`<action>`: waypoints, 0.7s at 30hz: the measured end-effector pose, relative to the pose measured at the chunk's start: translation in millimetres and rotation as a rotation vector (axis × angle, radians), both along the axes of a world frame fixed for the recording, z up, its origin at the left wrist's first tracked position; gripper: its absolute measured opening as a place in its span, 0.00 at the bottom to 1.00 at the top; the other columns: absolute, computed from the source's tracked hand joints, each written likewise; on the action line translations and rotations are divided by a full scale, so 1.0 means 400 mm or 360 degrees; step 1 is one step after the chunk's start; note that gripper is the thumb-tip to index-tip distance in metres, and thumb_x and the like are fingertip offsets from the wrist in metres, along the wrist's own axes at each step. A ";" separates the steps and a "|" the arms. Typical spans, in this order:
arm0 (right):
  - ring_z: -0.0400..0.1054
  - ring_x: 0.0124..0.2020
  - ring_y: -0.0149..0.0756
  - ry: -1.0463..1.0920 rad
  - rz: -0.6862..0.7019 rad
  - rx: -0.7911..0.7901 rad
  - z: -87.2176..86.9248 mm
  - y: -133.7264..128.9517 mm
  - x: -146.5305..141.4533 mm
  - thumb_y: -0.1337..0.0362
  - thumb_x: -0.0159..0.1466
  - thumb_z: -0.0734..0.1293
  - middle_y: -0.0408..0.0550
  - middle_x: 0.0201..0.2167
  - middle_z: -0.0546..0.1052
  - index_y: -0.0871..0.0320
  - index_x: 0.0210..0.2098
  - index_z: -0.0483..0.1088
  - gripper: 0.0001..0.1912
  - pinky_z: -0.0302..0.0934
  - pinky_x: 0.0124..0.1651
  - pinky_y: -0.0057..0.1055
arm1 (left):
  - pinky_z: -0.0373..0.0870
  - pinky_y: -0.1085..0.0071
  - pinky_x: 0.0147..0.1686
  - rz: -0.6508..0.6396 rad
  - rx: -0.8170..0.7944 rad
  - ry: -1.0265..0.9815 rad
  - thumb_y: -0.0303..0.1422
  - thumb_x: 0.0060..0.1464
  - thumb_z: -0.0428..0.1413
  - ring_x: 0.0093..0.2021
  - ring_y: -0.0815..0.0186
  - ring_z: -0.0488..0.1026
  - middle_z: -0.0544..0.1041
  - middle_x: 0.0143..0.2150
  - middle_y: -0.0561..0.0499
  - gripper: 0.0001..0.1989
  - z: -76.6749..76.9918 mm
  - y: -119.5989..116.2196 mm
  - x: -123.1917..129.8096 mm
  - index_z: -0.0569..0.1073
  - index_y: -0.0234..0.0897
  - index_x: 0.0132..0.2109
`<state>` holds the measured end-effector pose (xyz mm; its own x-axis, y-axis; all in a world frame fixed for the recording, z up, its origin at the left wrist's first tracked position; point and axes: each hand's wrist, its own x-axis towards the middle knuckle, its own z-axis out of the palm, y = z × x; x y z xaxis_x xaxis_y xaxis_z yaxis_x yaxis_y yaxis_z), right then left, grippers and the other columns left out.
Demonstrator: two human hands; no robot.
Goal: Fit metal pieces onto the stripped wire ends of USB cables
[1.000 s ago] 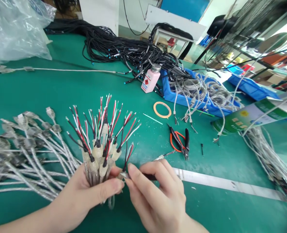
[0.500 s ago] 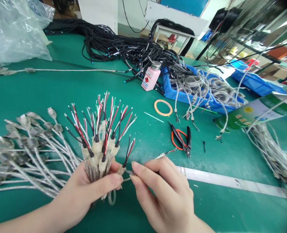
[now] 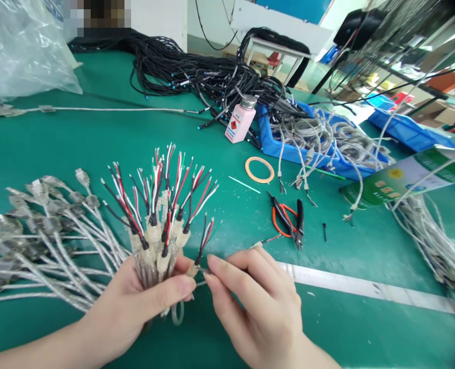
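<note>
My left hand (image 3: 143, 302) is closed around a bundle of cables (image 3: 158, 241), their clear plastic ends pointing up. Thin red, white, black and green wires fan out from the tops, with black sleeves at their bases. One cable end (image 3: 195, 266) stands apart to the right, pinched at my left thumb and fingertips. Beside it, my right hand (image 3: 258, 297) has thumb and forefinger pressed together on something thin and greyish, mostly hidden by the fingers. Clear-jacketed cables with metal plugs (image 3: 50, 220) lie spread at the left, next to my left forearm.
Orange-handled cutters (image 3: 287, 220), a tape ring (image 3: 260, 170) and a pink bottle (image 3: 241, 120) stand or lie beyond my right hand. Behind are black cables (image 3: 197, 72) and a blue bin (image 3: 266, 138) of coiled cables. A metal ruler-like strip (image 3: 335, 281) crosses the right side.
My right hand has shifted very slightly left, its fingertips still by the separate cable end. The left hand and bundle stay nearly in place.
</note>
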<state>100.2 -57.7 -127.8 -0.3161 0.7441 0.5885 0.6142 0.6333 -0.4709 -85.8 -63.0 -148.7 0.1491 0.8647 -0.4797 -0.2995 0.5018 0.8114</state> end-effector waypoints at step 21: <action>0.61 0.27 0.33 -0.0084 -0.0059 0.0154 -0.010 -0.001 -0.004 0.71 0.63 0.68 0.50 0.27 0.73 0.65 0.42 0.76 0.08 0.57 0.28 0.31 | 0.68 0.80 0.25 0.0092 -0.0123 0.0148 0.31 0.37 0.69 0.24 0.71 0.74 0.77 0.22 0.61 0.09 0.042 -0.006 0.024 0.76 0.42 0.28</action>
<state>98.5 -58.3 -131.9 -0.3215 0.6966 0.6414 0.6605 0.6504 -0.3752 -76.0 -65.5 -131.8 0.0519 0.8305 -0.5547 -0.2553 0.5480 0.7966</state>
